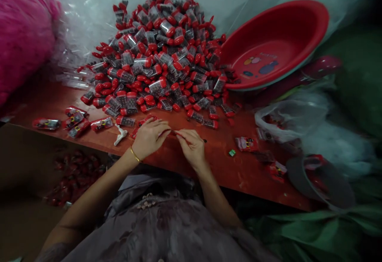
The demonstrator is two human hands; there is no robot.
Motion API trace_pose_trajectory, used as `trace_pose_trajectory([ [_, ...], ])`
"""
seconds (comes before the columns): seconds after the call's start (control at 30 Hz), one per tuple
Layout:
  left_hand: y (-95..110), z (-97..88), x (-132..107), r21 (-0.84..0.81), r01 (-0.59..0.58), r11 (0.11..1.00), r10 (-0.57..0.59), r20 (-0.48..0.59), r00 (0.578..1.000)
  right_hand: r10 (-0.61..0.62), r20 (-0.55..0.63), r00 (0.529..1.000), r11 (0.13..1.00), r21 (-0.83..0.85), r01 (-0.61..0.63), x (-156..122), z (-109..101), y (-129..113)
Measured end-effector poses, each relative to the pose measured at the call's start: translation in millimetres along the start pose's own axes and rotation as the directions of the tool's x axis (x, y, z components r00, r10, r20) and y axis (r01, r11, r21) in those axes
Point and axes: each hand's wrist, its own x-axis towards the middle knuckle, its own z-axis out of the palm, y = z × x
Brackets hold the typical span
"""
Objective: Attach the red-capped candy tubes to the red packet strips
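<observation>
My left hand [151, 138], with a gold bracelet at the wrist, is closed in a pinch near the table's front edge. Facing it, my right hand [192, 146] pinches too, the fingertips of both hands almost meeting. Between them shows a sliver of a small red piece [173, 133]; its kind is hidden by the fingers. Under and behind my left hand lie red printed packets [143, 123], partly covered. Just beyond both hands rises a large pile of small clear tubes with red caps [158, 63], dark inside. A crumpled white scrap [120, 134] lies left of my left hand.
Several filled packets [101, 124] lie at the table's left. A red basin [277, 43] leans at the back right. Farther right are a plastic bag [292, 119], a grey bowl [322, 182] and a small green item [232, 152]. Red items [76, 178] are heaped below the left edge.
</observation>
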Motion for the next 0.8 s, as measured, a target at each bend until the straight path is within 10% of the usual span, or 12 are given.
trace_pose_trajectory([
  [0.07,-1.0,8.7,-9.2,-0.096,0.131,0.987,-0.142,-0.118,0.983,0.0,-0.094,0.996,0.981,-0.191,-0.018,-5.7,-1.0,-2.4],
  [0.17,-2.2,24.3,-17.0,-0.386,0.36,0.849,-0.389,0.001,0.921,-0.066,-0.107,0.992,0.93,-0.367,0.022,-13.8,-1.1,-6.5],
  [0.3,-6.3,39.3,-15.4,-0.671,0.367,0.644,-0.475,0.024,0.88,-0.1,-0.104,0.99,0.939,-0.34,0.059,-20.5,5.6,-8.3],
  [0.4,-10.4,39.3,-14.5,-0.625,0.313,0.715,-0.435,-0.047,0.899,0.097,-0.155,0.983,0.993,-0.049,-0.106,-21.1,10.1,-3.7],
  [0.53,-10.5,35.8,-20.8,-0.434,0.274,0.858,-0.315,-0.025,0.949,0.326,0.067,0.943,0.842,0.432,-0.322,-20.3,11.8,-1.2],
  [0.8,-3.4,46.7,-30.7,-0.423,0.335,0.842,-0.4,-0.072,0.914,0.316,-0.043,0.948,0.911,0.292,-0.291,-28.8,24.0,-18.2],
])
